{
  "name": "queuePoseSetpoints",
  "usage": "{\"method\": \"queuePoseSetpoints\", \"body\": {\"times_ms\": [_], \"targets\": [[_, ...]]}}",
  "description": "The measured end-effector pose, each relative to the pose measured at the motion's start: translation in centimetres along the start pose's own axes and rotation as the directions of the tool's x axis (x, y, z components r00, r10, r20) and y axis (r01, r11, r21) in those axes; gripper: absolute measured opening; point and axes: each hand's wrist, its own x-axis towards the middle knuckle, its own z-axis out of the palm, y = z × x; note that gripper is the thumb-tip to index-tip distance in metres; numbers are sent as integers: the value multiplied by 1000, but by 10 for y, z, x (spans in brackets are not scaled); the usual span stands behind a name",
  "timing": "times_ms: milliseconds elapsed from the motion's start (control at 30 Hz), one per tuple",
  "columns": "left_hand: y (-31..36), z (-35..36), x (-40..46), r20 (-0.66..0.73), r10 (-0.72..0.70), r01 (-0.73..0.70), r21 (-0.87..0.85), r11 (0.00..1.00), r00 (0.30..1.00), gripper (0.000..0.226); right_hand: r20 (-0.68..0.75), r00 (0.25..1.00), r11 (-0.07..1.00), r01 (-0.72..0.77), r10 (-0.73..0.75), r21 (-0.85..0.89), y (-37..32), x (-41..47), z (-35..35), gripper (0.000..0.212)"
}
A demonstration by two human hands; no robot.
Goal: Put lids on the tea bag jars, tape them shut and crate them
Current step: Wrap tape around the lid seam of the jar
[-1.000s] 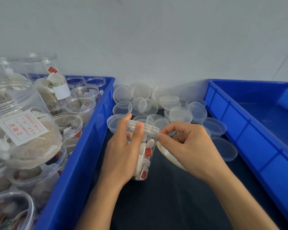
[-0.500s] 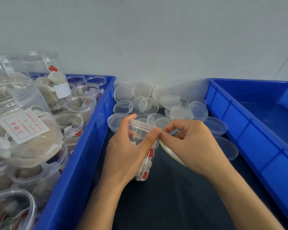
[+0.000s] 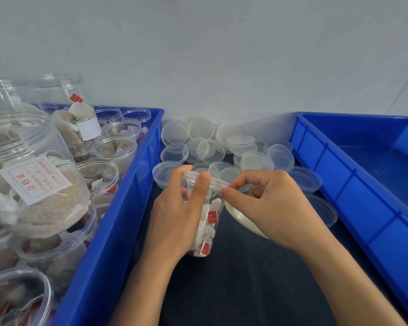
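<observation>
The left hand thumb, which lay at the jar rim's right end beside the right hand half a second ago, now presses nearer the middle; tape apparently stretched.

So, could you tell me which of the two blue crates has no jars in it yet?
The crate on the right; the left crate is packed with tea bag jars.

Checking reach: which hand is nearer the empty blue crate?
Right. The right hand lies beside the empty blue crate; the left hand, gripping the jar, is farther.
</observation>
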Motion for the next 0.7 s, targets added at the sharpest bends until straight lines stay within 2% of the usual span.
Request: {"method": "queuePoseSetpoints", "body": {"times_ms": [400,567,700], "targets": [[3,1,-3,9,13,-13,4,1000,1000,87,-35,999,998,-12,10,-57,0,0,1,23],[3,2,-3,15,29,-30,29,999,999,91,-66,998,992,-18,10,-125,-2,-1,2,15],[2,1,-2,8,37,-37,17,999,999,86,-86,996,987,-17,4,-159,-3,-1,4,25]]}}
